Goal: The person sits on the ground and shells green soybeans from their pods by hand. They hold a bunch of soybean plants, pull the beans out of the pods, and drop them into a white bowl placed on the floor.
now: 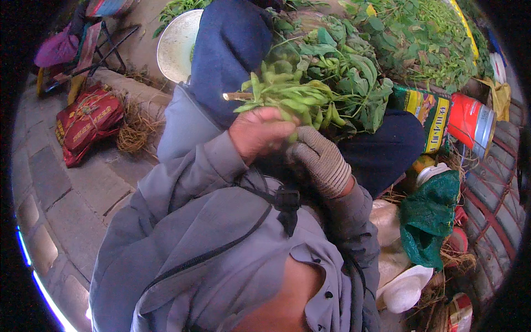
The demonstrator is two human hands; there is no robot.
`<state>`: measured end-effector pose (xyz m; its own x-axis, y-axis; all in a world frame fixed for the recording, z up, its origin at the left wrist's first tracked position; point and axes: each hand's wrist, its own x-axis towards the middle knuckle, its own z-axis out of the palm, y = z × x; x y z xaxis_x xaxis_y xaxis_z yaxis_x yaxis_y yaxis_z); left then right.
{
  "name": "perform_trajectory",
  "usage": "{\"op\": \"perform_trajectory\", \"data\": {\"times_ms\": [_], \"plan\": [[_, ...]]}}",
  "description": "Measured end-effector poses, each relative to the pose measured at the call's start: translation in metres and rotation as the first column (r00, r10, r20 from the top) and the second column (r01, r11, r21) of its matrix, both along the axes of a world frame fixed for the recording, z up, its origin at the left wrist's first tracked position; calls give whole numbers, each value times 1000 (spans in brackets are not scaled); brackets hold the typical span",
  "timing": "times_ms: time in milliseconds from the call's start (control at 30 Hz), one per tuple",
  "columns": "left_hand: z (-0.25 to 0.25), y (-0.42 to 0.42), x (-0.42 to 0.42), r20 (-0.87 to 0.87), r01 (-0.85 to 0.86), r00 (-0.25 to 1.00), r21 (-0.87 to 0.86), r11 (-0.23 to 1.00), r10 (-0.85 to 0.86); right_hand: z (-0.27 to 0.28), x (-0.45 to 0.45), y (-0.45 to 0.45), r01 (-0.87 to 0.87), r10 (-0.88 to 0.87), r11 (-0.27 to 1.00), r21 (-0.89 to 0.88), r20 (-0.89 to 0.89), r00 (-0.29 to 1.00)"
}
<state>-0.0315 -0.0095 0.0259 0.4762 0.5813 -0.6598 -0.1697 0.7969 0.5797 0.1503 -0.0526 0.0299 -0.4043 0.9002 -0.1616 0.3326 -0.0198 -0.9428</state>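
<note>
A soybean plant (300, 97) with clustered green pods and a pale cut stem end lies across my lap. My bare left hand (262, 129) is closed around part of it, just below the stem. My right hand (321, 159), in a knitted work glove, has curled fingers meeting the left ones under the pods. Blur and overlap hide whether anything is between the gloved fingers. Leafy soybean stalks (356, 79) rest behind the pods, over my dark trouser legs.
A pale basin (176, 50) stands beyond my left knee. Leftward on the paving are a red bag (91, 118), dry roots (135, 135) and a folding stool (89, 54). More cut plants (415, 45) are heaped at far right, near a red tin (468, 120) and a green mesh sack (431, 216).
</note>
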Motion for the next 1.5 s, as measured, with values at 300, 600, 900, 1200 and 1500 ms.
{"op": "perform_trajectory", "data": {"times_ms": [300, 600, 900, 1200, 1500], "plan": [[3, 13, -14, 213, 190, 964, -129, 973, -160, 4, 7, 3, -114, 124, 982, 149, -64, 990], [0, 13, -17, 258, 232, 948, -156, 960, -187, 9, 5, 9, -123, 80, 972, -201, -207, 975], [-7, 4, -7, 24, 221, 975, 33, 975, -222, -12, 0, 6, -50, 46, 941, 334, 19, 999], [1, 4, -7, 142, 100, 985, 2, 995, -99, -6, 0, 5, 88, -99, 965, -249, -35, 994], [-6, 5, -4, 184, 33, 983, -100, 994, -14, 12, -16, 7, 12, -127, 951, 308, 358, 925]]}}
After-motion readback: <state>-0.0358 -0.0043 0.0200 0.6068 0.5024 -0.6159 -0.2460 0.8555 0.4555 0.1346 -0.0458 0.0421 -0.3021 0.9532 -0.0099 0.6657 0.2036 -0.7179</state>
